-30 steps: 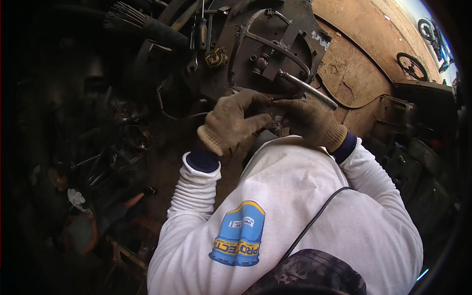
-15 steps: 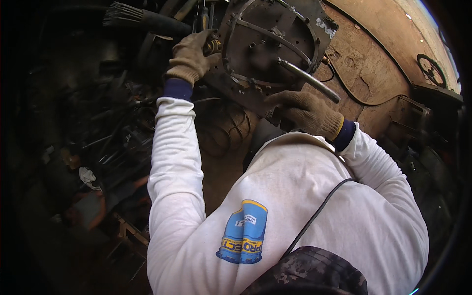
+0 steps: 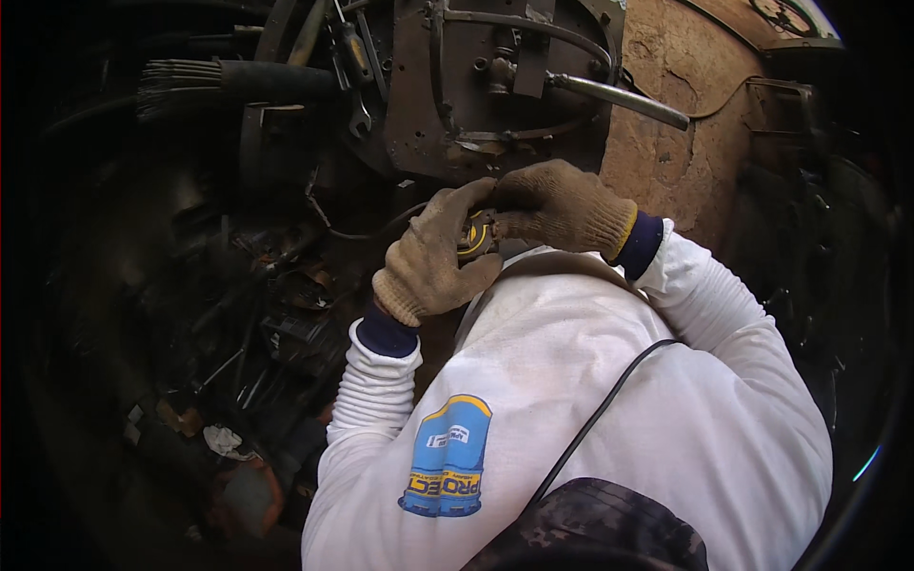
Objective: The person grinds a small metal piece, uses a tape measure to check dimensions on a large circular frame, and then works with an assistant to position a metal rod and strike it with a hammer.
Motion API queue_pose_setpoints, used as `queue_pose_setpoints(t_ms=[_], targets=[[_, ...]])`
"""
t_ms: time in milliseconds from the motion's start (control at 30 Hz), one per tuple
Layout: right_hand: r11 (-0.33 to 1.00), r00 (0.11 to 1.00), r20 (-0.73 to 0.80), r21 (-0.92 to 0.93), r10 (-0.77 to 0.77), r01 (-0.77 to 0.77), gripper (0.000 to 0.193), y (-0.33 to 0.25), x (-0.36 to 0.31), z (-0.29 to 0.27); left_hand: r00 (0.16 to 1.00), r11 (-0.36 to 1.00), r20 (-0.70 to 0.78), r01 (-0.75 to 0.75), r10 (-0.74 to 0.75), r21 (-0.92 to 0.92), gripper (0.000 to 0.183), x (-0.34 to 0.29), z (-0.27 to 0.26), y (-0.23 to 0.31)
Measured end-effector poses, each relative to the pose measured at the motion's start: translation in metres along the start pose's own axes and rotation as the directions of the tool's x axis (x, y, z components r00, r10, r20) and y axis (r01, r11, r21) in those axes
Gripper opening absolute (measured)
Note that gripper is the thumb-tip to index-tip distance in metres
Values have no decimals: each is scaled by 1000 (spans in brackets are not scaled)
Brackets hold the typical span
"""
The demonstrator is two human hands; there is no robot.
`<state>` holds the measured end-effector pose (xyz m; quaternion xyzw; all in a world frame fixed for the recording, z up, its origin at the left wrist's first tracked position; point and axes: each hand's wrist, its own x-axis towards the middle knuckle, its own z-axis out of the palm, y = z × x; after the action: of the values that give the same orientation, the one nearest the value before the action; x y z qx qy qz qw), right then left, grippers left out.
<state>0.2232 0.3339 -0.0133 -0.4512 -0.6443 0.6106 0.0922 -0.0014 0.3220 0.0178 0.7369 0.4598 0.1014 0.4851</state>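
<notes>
We should hold the tape measure point(image 3: 476, 238) steady on our side of the metal plate point(image 3: 407, 124), left hand point(image 3: 430, 255) fingers curled around it, though we cannot tell what our right hand point(image 3: 564, 206) fingers pinch.

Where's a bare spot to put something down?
The brown ground looks bare between the silver tube and the gloved right hand, beside the metal plate. It's crowded left of the plate: wrench, screwdriver, bundle of thin rods.
</notes>
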Motion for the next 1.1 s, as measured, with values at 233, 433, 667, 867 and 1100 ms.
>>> queue_pose_setpoints(t_ms=[233, 433, 667, 867, 1100], targets=[[995, 972, -216, 18, -94, 100, 43, 2, 3, 64, 986, 999, 163, 12, -19, 44, 73, -13, -31, -14], [969, 905, -364, -182, -222, 165, 35, 5, -3, 75, 911, 915, 344, 79, -228, 397, 54, -4, -69, 15], [909, 766, -542, -397, -345, 128, 18, 20, -13, 76, 984, 605, 112, -7, -137, 796, 30, 0, -101, 18], [941, 627, -712, -321, -316, 110, 30, 22, -4, 84, 998, 337, 55, -50, -5, 940, 18, 19, -105, 45], [972, 693, -682, -161, -234, 169, 42, 29, -13, 78, 987, 104, 10, -27, 159, 994, 15, 32, -108, 54]])
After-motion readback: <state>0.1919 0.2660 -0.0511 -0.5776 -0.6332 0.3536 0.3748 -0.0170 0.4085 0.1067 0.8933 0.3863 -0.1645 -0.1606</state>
